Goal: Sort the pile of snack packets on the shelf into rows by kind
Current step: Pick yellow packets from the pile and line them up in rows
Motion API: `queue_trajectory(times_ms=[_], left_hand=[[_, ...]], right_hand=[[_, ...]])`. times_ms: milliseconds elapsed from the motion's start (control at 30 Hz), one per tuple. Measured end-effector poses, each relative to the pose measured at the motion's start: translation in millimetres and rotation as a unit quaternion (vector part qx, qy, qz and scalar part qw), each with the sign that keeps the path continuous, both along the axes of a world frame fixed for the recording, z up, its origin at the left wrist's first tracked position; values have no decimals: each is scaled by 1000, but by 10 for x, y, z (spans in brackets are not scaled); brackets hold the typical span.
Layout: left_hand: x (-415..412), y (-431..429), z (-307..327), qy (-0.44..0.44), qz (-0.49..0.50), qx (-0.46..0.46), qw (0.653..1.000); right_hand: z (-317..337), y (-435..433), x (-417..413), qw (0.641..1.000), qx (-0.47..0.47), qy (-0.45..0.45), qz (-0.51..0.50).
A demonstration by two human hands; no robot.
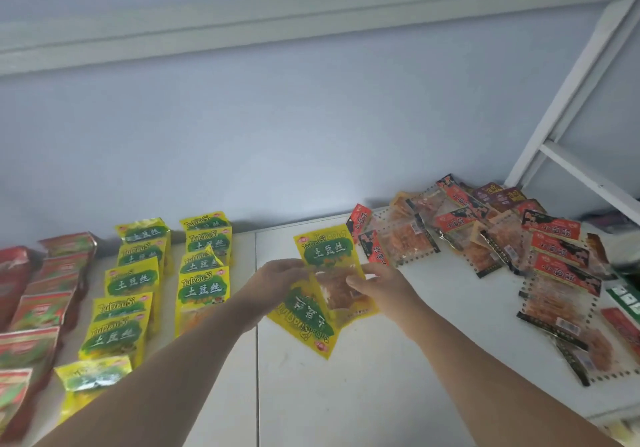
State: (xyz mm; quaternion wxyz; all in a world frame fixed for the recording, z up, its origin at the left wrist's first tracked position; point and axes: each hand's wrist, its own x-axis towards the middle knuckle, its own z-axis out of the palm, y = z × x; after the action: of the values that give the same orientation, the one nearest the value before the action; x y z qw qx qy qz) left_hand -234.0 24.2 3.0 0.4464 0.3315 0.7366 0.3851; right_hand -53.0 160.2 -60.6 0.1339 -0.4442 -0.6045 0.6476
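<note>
Packets of three kinds lay on the white shelf [381, 394], placed here by the seam [256, 360] across its top.

Just right of the seam, both hands held a yellow pair [325, 256] of overlapping packets. One packet had its print upright and reached toward the wall. The other was turned upside down beneath it, with a corner pointing back toward the person. The left hand [277, 278] gripped the pair's left edge with its fingers curled over it. The right hand [377, 285] pinched the right edge, thumb on the clear window. Whether the pair touched the shelf could not be told.

Left of the seam, two yellow rows ran front to back, their packets overlapping: a near row [204, 287] and a far row [128, 284]. Still farther left of the seam stood a red row [45, 294]. Well right of the seam lay the unsorted pile [502, 239] of red-and-clear packets, with a few purple packets [498, 192] at its back. A white rack frame [568, 107] rose farthest right of the seam.
</note>
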Motion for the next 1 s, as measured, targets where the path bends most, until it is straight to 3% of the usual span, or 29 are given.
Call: queue_trajectory(times_ms=[67, 133, 300, 400, 600, 733, 1000], left_hand=[[-80, -133, 6, -134, -23, -6, 991], [-158, -250, -30, -200, -30, -4, 979], [-234, -439, -240, -54, -44, 27, 997], [-223, -542, -265, 22, -2, 29, 999], [-166, -740, -290, 66, 129, 51, 988], [-139, -897, -340, 42, 156, 66, 985], [119, -1317, -313, 82, 256, 38, 962]], right_hand=[[21, -83, 44, 999, -24, 15, -34], [28, -162, 96, 996, -58, 23, -64], [46, -378, 180, 988, -105, 62, -96], [41, -517, 213, 982, -123, 90, -115], [6, -724, 326, 972, -124, 127, -155], [23, -794, 383, 971, -121, 141, -151], [7, -898, 489, 972, -131, 160, -112]])
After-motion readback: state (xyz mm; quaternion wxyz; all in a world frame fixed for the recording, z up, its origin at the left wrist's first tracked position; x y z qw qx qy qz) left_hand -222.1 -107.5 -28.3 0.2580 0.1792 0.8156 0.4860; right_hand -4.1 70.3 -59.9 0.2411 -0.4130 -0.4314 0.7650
